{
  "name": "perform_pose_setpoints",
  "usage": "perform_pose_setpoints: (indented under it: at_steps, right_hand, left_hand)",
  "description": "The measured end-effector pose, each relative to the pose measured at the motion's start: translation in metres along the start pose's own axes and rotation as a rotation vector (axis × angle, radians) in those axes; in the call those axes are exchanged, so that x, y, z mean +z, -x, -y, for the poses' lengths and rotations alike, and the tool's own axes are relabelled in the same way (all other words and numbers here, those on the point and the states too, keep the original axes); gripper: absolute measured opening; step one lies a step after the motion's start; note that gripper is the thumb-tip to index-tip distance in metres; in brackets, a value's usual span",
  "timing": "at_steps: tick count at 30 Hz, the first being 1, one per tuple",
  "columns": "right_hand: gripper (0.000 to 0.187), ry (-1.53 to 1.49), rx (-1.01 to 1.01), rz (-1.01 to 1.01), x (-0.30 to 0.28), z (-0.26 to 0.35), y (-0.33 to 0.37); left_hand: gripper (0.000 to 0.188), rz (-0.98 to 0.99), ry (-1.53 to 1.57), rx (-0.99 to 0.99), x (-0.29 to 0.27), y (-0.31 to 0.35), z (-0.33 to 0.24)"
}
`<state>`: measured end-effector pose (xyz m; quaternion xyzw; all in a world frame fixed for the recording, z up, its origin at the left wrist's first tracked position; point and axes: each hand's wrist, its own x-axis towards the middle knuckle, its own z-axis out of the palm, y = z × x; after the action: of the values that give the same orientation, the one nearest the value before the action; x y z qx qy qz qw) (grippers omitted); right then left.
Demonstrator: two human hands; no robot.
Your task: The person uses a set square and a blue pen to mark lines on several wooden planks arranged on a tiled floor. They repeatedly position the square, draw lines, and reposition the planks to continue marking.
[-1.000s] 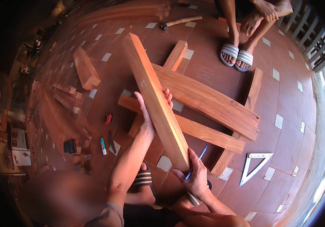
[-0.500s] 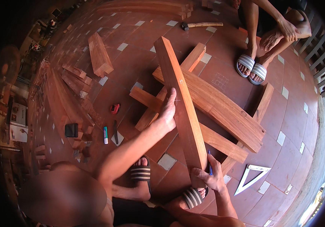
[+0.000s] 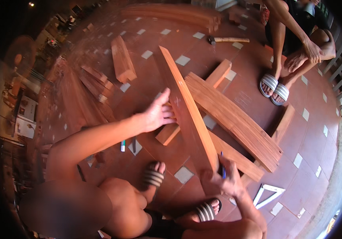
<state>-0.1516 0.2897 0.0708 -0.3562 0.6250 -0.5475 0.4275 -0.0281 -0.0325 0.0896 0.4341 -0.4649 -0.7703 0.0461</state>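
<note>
A long reddish wooden beam [image 3: 190, 109] slants up and away from me, with small pale marks on its side. My right hand [image 3: 229, 179] grips its near end, a blue pen [image 3: 224, 170] held upright among the same fingers; motion blurs this hand a little. Beside the beam's left side is my left hand [image 3: 157, 113], open with thumb raised and fingers spread. Its fingertips reach the beam's edge; whether they touch cannot be made out. Under and right of the beam, a wide plank [image 3: 234, 119] lies across several narrower timbers [image 3: 218, 73].
A white triangular square [image 3: 270, 198] lies at the right. A hammer [image 3: 230, 40] and a thick wood block [image 3: 123, 59] rest farther off. Timber is piled at left, near a green-and-white tube [image 3: 123, 146]. Another person's sandalled feet [image 3: 281, 93] are at upper right.
My left hand has let go of the beam and moved left, its fingers spreading. The beam has turned, showing more of its left side. My right hand still holds the near end and the pen.
</note>
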Motion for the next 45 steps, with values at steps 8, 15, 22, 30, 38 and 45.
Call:
perform_pose_setpoints:
  at_steps: [8,15,22,30,38,45]
  right_hand:
    - [0.082,0.007,0.360,0.089,-0.005,0.042,-0.108]
    - [0.068,-0.223,0.455,0.176,0.017,0.053,-0.197]
    - [0.062,-0.382,0.539,0.191,0.061,0.049,-0.267]
    - [0.057,-0.385,0.532,0.128,0.117,0.027,-0.355]
    - [0.058,-0.058,0.300,-0.067,0.164,0.031,-0.379]
    - [0.047,-0.130,0.360,0.033,0.162,0.034,-0.357]
  left_hand:
    - [0.098,0.132,0.293,0.222,-0.029,-0.016,-0.005]
    - [0.099,0.085,0.518,0.287,-0.062,-0.064,-0.026]
    - [0.087,-0.025,0.620,0.296,-0.114,-0.118,-0.036]
    - [0.053,0.014,0.657,0.364,-0.154,-0.137,-0.030]
    - [0.043,-0.056,0.426,0.157,-0.145,-0.103,-0.040]
    - [0.052,0.202,0.821,0.100,-0.168,-0.112,-0.002]
